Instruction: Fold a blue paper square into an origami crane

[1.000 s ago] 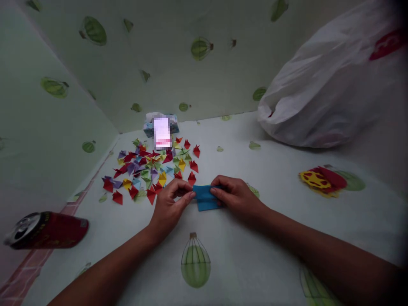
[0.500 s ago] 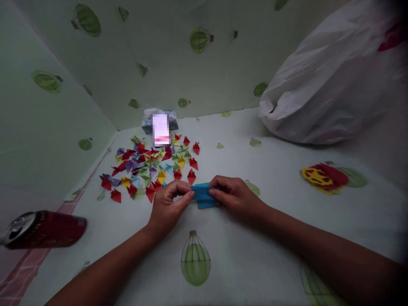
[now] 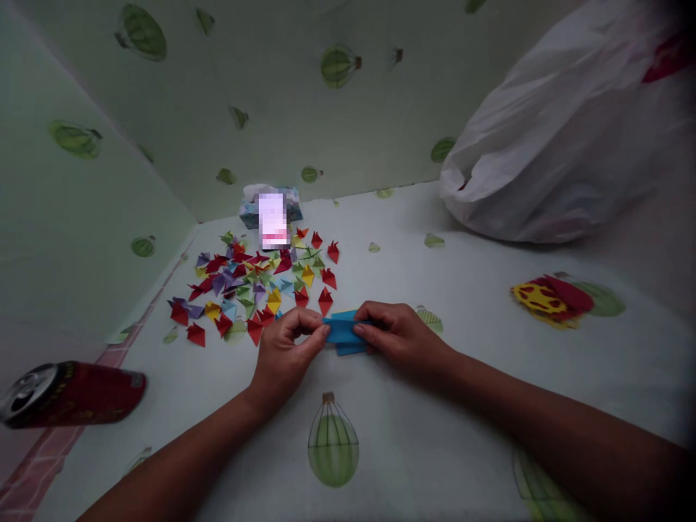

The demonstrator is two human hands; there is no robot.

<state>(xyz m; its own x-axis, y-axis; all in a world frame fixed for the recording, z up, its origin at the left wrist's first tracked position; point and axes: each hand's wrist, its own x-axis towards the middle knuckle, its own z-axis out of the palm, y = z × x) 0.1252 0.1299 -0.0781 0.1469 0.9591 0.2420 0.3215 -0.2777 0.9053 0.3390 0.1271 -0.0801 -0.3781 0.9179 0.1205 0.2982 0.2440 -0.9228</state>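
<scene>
A partly folded piece of blue paper (image 3: 346, 331) is held between both hands, just above the pale, balloon-patterned surface. My left hand (image 3: 286, 355) pinches its left end between thumb and index finger. My right hand (image 3: 399, 331) grips the right end, its thumb pressed on top and some fingers tucked out of sight underneath. A lower layer of the paper shows below the upper folded strip, with a thin yellow edge behind. Many small folded paper cranes (image 3: 273, 300) in red, yellow, green, purple and blue lie spread beyond my left hand.
A lit phone (image 3: 272, 221), its screen blurred, leans against a tissue box (image 3: 294, 204) at the back. On the left is a dark red drink can (image 3: 98, 394). A large white plastic bag (image 3: 538, 152) stands at the right, with red and yellow cut-outs (image 3: 544, 301) in front.
The view has shifted very slightly. Both hands keep their hold on the blue paper, and the right fingers have moved a touch to the left along it.
</scene>
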